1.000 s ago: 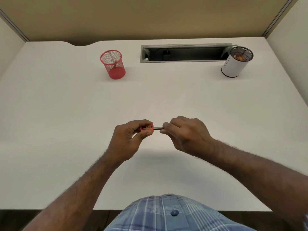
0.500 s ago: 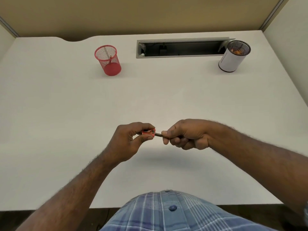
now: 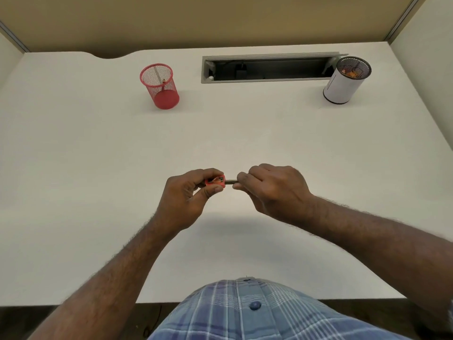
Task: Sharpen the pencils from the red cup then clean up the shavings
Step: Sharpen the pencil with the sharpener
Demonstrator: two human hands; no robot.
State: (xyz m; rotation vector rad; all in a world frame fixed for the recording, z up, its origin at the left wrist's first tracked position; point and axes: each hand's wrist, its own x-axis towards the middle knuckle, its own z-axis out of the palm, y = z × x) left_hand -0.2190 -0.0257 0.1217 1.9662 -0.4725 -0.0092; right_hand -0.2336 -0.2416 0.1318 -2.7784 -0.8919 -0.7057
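Above the middle of the white desk point(image 3: 98, 168), my left hand point(image 3: 188, 197) pinches a small red sharpener point(image 3: 215, 181) between thumb and fingers. A dark pencil point(image 3: 230, 182) sticks out of its right side, and my right hand point(image 3: 272, 190) is closed around the pencil's shaft, hiding most of it. The red mesh cup point(image 3: 160, 85) stands at the back left with one pencil point(image 3: 163, 82) upright inside. No shavings show on the desk.
A white cup with a black mesh rim point(image 3: 345, 79) stands at the back right and holds orange bits. A grey cable slot point(image 3: 267, 68) lies open along the back edge. Partition walls close off the back and both sides.
My right hand has rolled over, from knuckles facing me to the back of the hand up, turning the pencil in the sharpener. The left hand keeps its hold in place.
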